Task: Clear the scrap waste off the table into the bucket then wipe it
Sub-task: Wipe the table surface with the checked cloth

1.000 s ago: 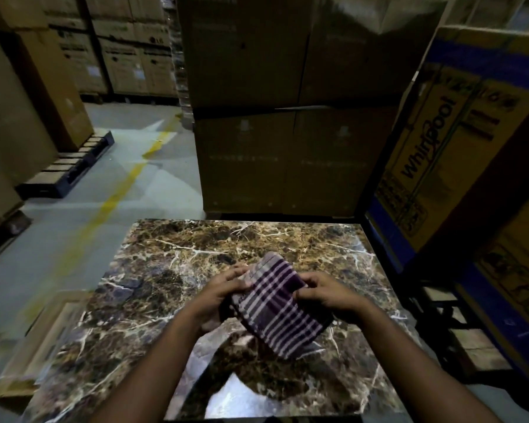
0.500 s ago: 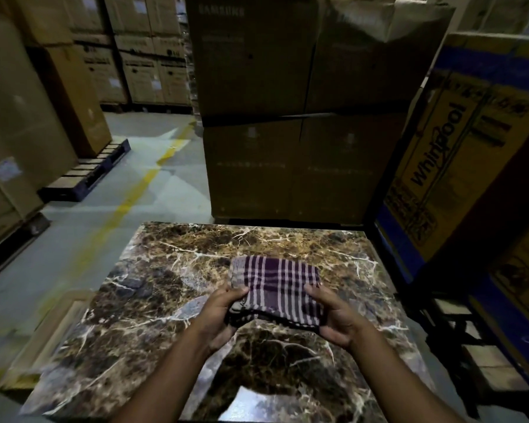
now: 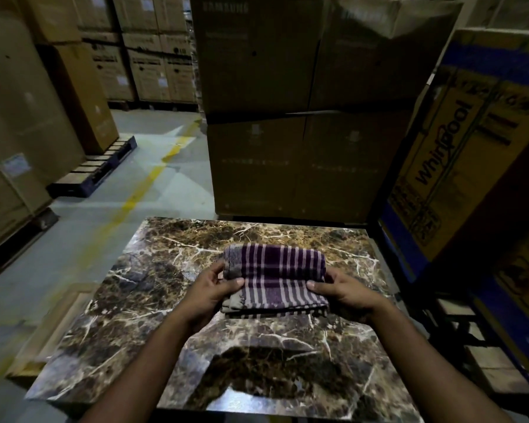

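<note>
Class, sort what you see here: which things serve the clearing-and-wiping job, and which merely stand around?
Job:
checked cloth
marble table
left hand
right hand

Standing around:
cardboard boxes
Whirlpool box
pallet

No bucket or scrap is visible.

Both hands [image 3: 208,293] [image 3: 347,293] grip folded cloth [image 3: 275,276] over table [image 3: 135,300].

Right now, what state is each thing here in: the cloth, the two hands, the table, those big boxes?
Checked cloth: folded, held over the table.
Left hand: pinches the cloth's left end.
Right hand: pinches its right end.
Marble table: no scrap visible.
Cardboard boxes: stacked, closed.
</note>
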`<state>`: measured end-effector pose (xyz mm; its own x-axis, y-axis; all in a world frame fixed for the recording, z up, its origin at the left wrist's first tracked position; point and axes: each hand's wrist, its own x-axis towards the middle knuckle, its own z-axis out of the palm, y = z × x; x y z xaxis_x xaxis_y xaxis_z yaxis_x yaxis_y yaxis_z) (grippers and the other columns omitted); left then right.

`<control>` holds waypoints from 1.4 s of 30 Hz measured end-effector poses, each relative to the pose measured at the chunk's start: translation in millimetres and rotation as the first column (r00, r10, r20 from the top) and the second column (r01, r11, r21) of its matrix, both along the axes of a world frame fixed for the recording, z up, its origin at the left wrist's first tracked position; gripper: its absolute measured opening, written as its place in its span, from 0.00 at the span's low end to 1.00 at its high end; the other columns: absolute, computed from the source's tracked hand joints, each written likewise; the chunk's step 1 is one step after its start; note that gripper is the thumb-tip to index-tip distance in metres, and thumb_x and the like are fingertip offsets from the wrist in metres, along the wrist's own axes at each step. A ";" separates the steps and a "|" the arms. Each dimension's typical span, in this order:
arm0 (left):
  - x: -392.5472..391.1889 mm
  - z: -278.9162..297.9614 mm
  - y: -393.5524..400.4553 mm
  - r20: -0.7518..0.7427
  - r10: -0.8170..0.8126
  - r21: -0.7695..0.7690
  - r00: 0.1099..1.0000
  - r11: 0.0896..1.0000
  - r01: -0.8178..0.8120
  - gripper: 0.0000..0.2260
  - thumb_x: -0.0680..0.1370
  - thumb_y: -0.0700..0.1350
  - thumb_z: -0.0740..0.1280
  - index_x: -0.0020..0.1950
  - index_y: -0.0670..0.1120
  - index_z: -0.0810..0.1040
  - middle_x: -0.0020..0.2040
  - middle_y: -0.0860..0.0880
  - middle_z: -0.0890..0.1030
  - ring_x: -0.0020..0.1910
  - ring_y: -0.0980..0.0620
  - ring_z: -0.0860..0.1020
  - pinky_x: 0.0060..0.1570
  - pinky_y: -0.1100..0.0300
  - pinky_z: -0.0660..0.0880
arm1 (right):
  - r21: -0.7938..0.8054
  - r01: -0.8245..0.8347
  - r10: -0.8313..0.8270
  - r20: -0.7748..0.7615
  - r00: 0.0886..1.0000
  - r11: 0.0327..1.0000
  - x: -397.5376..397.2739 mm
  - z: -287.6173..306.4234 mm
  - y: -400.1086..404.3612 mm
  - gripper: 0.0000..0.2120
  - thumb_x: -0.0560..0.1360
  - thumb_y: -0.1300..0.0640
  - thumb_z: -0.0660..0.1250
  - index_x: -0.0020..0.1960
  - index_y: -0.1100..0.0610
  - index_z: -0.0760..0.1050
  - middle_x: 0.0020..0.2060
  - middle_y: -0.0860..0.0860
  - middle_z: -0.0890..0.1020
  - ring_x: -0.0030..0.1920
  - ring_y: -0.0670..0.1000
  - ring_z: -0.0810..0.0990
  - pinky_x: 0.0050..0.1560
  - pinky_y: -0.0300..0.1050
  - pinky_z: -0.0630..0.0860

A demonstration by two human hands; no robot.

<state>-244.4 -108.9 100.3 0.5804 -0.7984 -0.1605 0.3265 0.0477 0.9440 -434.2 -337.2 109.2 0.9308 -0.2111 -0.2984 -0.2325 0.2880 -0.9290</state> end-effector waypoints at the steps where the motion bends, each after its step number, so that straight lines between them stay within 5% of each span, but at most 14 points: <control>1: -0.3 0.4 -1.2 -0.025 0.009 -0.025 1.000 1.000 -0.010 0.16 0.76 0.27 0.66 0.60 0.42 0.77 0.51 0.44 0.86 0.51 0.44 0.84 0.50 0.51 0.83 | 0.018 0.033 -0.034 0.032 0.999 0.999 0.1 -2.3 0.2 0.23 0.75 0.64 0.71 0.69 0.61 0.73 0.65 0.65 0.78 0.63 0.63 0.79 0.65 0.61 0.74; 6: -0.7 3.9 0.1 -0.020 -0.071 -0.086 0.997 0.994 0.069 0.08 0.68 0.36 0.77 0.40 0.47 0.84 0.44 0.45 0.84 0.42 0.48 0.83 0.38 0.56 0.80 | 0.011 0.114 -0.115 0.095 0.989 0.993 -2.7 1.3 6.9 0.10 0.72 0.69 0.66 0.50 0.65 0.84 0.50 0.64 0.83 0.46 0.59 0.84 0.44 0.50 0.82; 9: -0.8 -1.6 0.7 -0.010 -0.161 -0.068 0.987 0.985 0.160 0.17 0.75 0.25 0.63 0.34 0.44 0.80 0.42 0.39 0.78 0.36 0.46 0.80 0.32 0.56 0.78 | 0.029 0.130 -0.132 0.098 0.986 0.991 -6.7 0.2 4.1 0.11 0.70 0.70 0.64 0.36 0.63 0.84 0.40 0.60 0.83 0.36 0.54 0.83 0.32 0.44 0.79; 11: -0.8 -6.9 1.2 -0.018 -0.175 -0.051 0.984 0.983 0.174 0.21 0.75 0.22 0.56 0.34 0.42 0.79 0.42 0.39 0.77 0.34 0.46 0.78 0.29 0.57 0.75 | 0.010 0.116 -0.116 0.088 0.989 0.993 -9.2 -2.5 1.8 0.13 0.72 0.71 0.62 0.37 0.63 0.84 0.42 0.59 0.83 0.39 0.55 0.83 0.35 0.45 0.79; 13: -2.8 -6.8 1.3 -0.040 -0.192 -0.060 0.980 0.980 0.190 0.14 0.74 0.28 0.57 0.36 0.40 0.78 0.43 0.38 0.75 0.36 0.44 0.76 0.30 0.57 0.74 | 0.006 0.112 -0.113 0.082 0.990 0.994 -10.1 -6.5 -0.8 0.12 0.71 0.66 0.61 0.39 0.66 0.83 0.44 0.61 0.82 0.44 0.58 0.82 0.40 0.47 0.80; 16: -9.7 -1.8 3.7 -0.079 -0.233 -0.058 0.969 0.972 0.228 0.11 0.70 0.43 0.61 0.40 0.36 0.76 0.44 0.39 0.78 0.41 0.44 0.77 0.35 0.57 0.74 | 0.022 0.114 -0.115 0.038 0.993 0.993 -9.3 -9.6 -4.2 0.17 0.70 0.55 0.62 0.44 0.67 0.82 0.48 0.63 0.80 0.49 0.61 0.78 0.47 0.50 0.76; 18: -13.2 -2.1 5.4 0.091 -0.262 0.051 0.961 0.965 0.258 0.14 0.72 0.48 0.72 0.42 0.37 0.77 0.39 0.45 0.80 0.36 0.51 0.78 0.33 0.61 0.74 | -0.067 0.101 -0.100 0.018 0.995 0.993 -5.5 -8.9 -5.0 0.12 0.76 0.57 0.67 0.49 0.66 0.82 0.50 0.62 0.79 0.49 0.59 0.77 0.48 0.49 0.76; 19: -15.6 -3.1 5.7 0.206 -0.296 0.121 0.933 0.954 0.276 0.14 0.71 0.46 0.78 0.44 0.38 0.77 0.39 0.47 0.80 0.37 0.52 0.78 0.35 0.61 0.74 | -0.110 0.097 -0.095 0.022 0.995 0.989 -2.4 -7.0 -5.8 0.07 0.77 0.63 0.68 0.53 0.65 0.80 0.53 0.61 0.79 0.50 0.57 0.78 0.49 0.49 0.78; 21: -22.4 -3.6 4.6 0.305 -0.388 0.211 0.870 0.918 0.336 0.13 0.72 0.36 0.77 0.50 0.40 0.75 0.45 0.46 0.78 0.41 0.51 0.78 0.38 0.57 0.76 | -0.146 0.107 -0.104 0.033 0.994 0.983 6.3 -1.2 -6.2 0.18 0.73 0.73 0.69 0.62 0.61 0.77 0.58 0.61 0.77 0.53 0.58 0.80 0.55 0.54 0.82; 25: -39.1 -0.7 -3.6 0.087 -0.458 0.258 0.885 0.868 0.424 0.27 0.75 0.31 0.73 0.66 0.45 0.62 0.54 0.43 0.83 0.45 0.48 0.83 0.39 0.57 0.79 | -0.167 0.109 -0.111 -0.005 0.994 0.980 30.8 12.5 -1.9 0.28 0.70 0.74 0.72 0.65 0.53 0.74 0.62 0.61 0.78 0.60 0.61 0.80 0.56 0.63 0.81; 30: -40.7 -13.4 -19.7 0.037 -0.153 0.260 0.987 0.956 0.138 0.27 0.74 0.48 0.77 0.67 0.50 0.68 0.60 0.44 0.84 0.58 0.45 0.83 0.56 0.44 0.80 | -0.077 0.005 -0.004 0.011 1.000 0.997 68.9 19.4 4.2 0.32 0.69 0.75 0.73 0.68 0.54 0.72 0.60 0.61 0.82 0.60 0.60 0.83 0.60 0.63 0.80; 35: -29.8 -28.1 -2.0 0.045 0.080 0.196 0.996 0.977 -0.087 0.13 0.79 0.43 0.70 0.64 0.46 0.78 0.57 0.46 0.85 0.55 0.47 0.84 0.49 0.53 0.80 | 0.035 0.017 -0.018 0.039 0.999 0.999 109.6 3.9 42.8 0.30 0.69 0.67 0.77 0.68 0.57 0.74 0.61 0.62 0.81 0.57 0.59 0.81 0.51 0.49 0.80; 39: -3.7 -42.4 36.9 0.034 0.183 0.160 0.983 0.970 -0.186 0.11 0.80 0.41 0.69 0.62 0.45 0.80 0.56 0.44 0.85 0.56 0.45 0.84 0.52 0.50 0.80 | 0.008 -0.092 0.092 -0.061 0.994 0.996 122.3 -21.2 100.6 0.22 0.73 0.55 0.74 0.66 0.57 0.77 0.58 0.55 0.84 0.59 0.57 0.83 0.53 0.51 0.80; 42: 22.9 -55.7 78.3 0.145 0.191 0.197 0.971 0.956 -0.218 0.13 0.77 0.42 0.73 0.61 0.47 0.81 0.55 0.46 0.86 0.56 0.44 0.84 0.58 0.44 0.80 | -0.065 -0.057 0.052 -0.076 0.996 0.996 143.3 -39.8 150.5 0.14 0.76 0.57 0.72 0.61 0.58 0.79 0.53 0.54 0.86 0.54 0.54 0.84 0.52 0.51 0.80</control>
<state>-221.5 -30.6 44.6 0.7535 -0.6165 -0.2283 0.2111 -0.1020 0.9721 -290.9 -186.7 69.4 0.9173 -0.1823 -0.3541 -0.3155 0.2102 -0.9254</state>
